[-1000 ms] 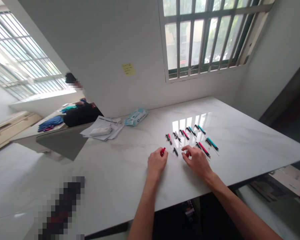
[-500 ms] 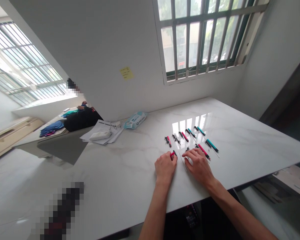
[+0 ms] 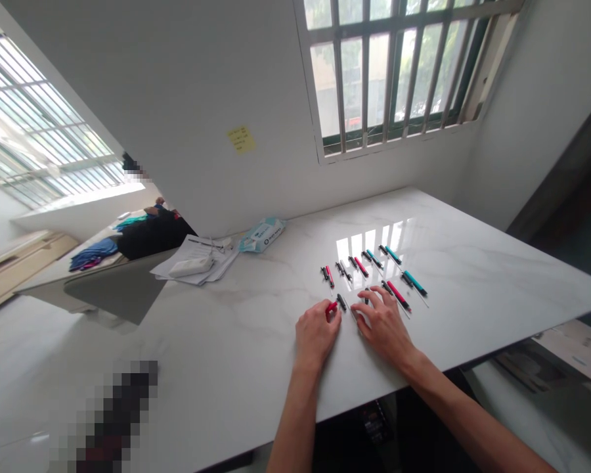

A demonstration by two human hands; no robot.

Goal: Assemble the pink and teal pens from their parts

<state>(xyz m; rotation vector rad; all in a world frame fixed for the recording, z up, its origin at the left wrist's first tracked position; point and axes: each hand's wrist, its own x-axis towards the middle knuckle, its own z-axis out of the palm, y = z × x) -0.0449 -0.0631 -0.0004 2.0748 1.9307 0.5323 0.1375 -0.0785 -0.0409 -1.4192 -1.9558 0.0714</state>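
Both my hands rest on a white marble table (image 3: pixel 236 355) near its front edge. My left hand (image 3: pixel 316 334) is curled, fingers pinched on a red pen part (image 3: pixel 331 306). A small black pen piece (image 3: pixel 341 301) lies just right of it. My right hand (image 3: pixel 383 323) lies palm down with fingers partly bent over the table beside a thin white refill; whether it grips anything is hidden. Beyond the hands lie several red (image 3: pixel 360 266) and teal (image 3: pixel 414 282) pens in rows.
A pack of wet wipes (image 3: pixel 262 234) and papers with a white object (image 3: pixel 191 265) lie at the back left by the wall. A yellow sticky note (image 3: pixel 241 139) hangs on the wall. Another person sits at a far desk (image 3: pixel 150 230). A barred window (image 3: pixel 384 72) stands behind.
My left hand slid right with the red pen part toward the black piece. My right hand flattened down onto the table close to the pens. The camera view shifted slightly.
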